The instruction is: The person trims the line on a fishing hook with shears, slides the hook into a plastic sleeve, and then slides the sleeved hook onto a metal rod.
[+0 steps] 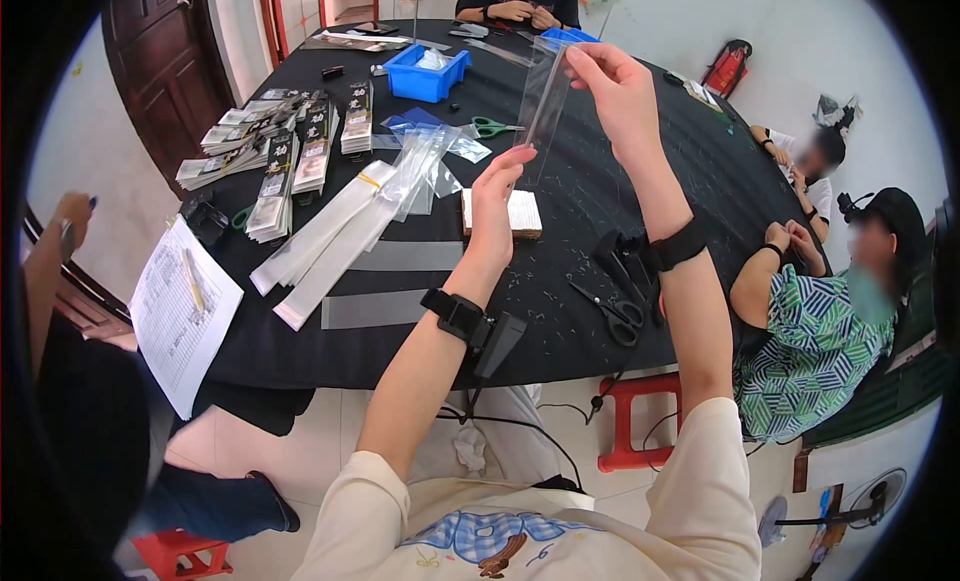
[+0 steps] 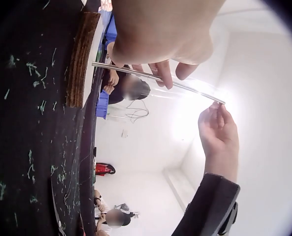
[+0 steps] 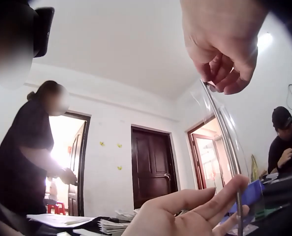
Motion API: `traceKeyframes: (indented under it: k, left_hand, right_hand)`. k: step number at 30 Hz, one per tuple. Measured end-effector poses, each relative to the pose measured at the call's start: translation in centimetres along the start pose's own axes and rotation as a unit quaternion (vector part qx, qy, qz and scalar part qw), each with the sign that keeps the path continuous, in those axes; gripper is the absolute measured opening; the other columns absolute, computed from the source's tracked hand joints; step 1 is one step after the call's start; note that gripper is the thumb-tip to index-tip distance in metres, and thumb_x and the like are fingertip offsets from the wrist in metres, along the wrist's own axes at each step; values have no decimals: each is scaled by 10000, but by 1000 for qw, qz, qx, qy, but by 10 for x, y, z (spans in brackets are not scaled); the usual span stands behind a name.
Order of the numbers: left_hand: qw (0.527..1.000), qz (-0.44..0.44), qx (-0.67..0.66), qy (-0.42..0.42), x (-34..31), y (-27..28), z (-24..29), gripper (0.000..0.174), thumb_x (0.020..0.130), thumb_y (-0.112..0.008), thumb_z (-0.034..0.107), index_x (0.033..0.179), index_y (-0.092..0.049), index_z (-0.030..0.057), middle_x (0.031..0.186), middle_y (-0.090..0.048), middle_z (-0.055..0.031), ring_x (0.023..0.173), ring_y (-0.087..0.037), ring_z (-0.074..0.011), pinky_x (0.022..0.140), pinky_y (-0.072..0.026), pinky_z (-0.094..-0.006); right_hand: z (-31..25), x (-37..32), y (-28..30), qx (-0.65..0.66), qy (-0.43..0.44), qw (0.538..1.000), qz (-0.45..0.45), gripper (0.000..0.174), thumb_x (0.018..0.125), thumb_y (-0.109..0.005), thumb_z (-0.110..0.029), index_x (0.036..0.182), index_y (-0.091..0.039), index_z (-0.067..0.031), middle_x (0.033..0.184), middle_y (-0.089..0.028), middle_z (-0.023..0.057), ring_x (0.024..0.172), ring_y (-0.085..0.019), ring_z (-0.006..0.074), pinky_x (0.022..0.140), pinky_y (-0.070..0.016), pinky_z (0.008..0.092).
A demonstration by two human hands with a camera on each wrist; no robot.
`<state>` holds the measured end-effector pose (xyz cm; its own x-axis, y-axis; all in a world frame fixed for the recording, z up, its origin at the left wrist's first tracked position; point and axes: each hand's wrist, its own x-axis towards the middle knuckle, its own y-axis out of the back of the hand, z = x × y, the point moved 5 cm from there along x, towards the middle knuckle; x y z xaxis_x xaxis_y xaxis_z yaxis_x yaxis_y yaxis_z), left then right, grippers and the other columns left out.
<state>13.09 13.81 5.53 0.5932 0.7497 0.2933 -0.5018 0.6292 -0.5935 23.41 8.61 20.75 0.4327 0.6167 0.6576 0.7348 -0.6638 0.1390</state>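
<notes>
A clear plastic sleeve (image 1: 541,96) with a thin metallic-looking rod (image 2: 180,86) along it is held up over the table. My right hand (image 1: 618,93) pinches its upper end between thumb and fingers; the right wrist view shows the same hand (image 3: 222,49) at the rod's top. Lower down, my left hand (image 1: 493,203) touches the rod with extended fingers, seen also as the left hand (image 3: 195,211) in the right wrist view. Beneath them lies a stack of white-topped brown cards (image 1: 522,213). Whether the rod sits inside the sleeve I cannot tell.
On the black tablecloth (image 1: 560,331) are black-handled scissors (image 1: 612,316), green scissors (image 1: 490,128), a blue bin (image 1: 425,76), long white strips (image 1: 335,231), printed packets (image 1: 275,186) and clear strips (image 1: 375,309). Paper sheets (image 1: 180,306) lie left. Several people are around the table.
</notes>
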Motion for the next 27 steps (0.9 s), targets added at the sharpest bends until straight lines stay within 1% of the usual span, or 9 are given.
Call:
traceKeyframes:
  k: [2,5,12,15,18,20,22,24,27]
  left_hand:
    - [1000,16,20,12,-1,0,1,323,802,-436,114,1063,-589,1,1177,-541,-55,1182,-395,-167,1017,-207,-293]
    - [999,-2,48,14,0,-1,2,342,795,-436,211,1060,-593,62,1238,-509,-25,1208,-355,-149,976,-166,-348]
    - [997,-5,64,-31,-3,-4,12,369,789,-447,244,1088,-578,71,1312,-438,-21,1237,-314,-152,983,-154,-345]
    - [998,26,33,-42,-6,-5,18,332,801,-452,155,1080,-572,22,1296,-435,-53,1196,-381,-186,1014,-206,-318]
    - [996,58,43,-48,-5,0,17,360,810,-464,184,1133,-540,45,1291,-437,-52,1212,-357,-184,1018,-195,-349]
    - [996,76,19,-51,-5,2,17,389,817,-473,213,1178,-505,69,1276,-445,-47,1222,-337,-184,1021,-179,-366]
    - [994,88,17,-67,-3,2,23,390,822,-472,224,1181,-501,72,1269,-448,-44,1208,-347,-180,1005,-198,-352]
    - [991,105,17,-82,-7,5,33,392,827,-472,235,1184,-498,75,1262,-451,-42,1195,-357,-177,989,-217,-338]
    - [986,118,-26,-116,-16,1,57,412,855,-450,306,1202,-478,86,1251,-463,-44,1126,-400,-153,888,-281,-300]
  right_hand:
    - [-3,3,0,-101,89,991,3,187,820,-614,-167,866,-632,13,746,-635,33,683,-571,67,631,-449,207]
    - [-1,4,1,-132,102,986,15,187,819,-613,-164,858,-626,18,722,-629,32,662,-568,63,624,-452,206]
    - [-14,18,9,-54,126,989,61,186,825,-612,-170,869,-626,11,732,-619,13,656,-533,54,607,-427,197]
    - [-36,26,19,-34,176,978,105,207,826,-617,-185,894,-619,10,767,-618,13,671,-527,54,609,-422,198]
    - [-88,19,35,-135,303,925,184,193,830,-601,-184,874,-620,3,775,-627,32,630,-549,73,583,-426,202]
    - [-124,8,49,-126,345,903,223,239,858,-575,-214,993,-593,-18,856,-631,30,630,-494,44,570,-388,177]
    - [-173,-13,48,-136,443,851,249,133,878,-528,-98,931,-598,2,837,-605,46,780,-550,113,724,-434,212]
    - [-205,-37,38,-104,504,822,244,141,872,-554,-155,932,-615,-43,777,-598,-19,546,-356,5,495,-268,148]
    - [-216,-50,18,-78,402,888,210,161,861,-553,-186,900,-594,-36,779,-569,4,502,-354,13,440,-259,152]
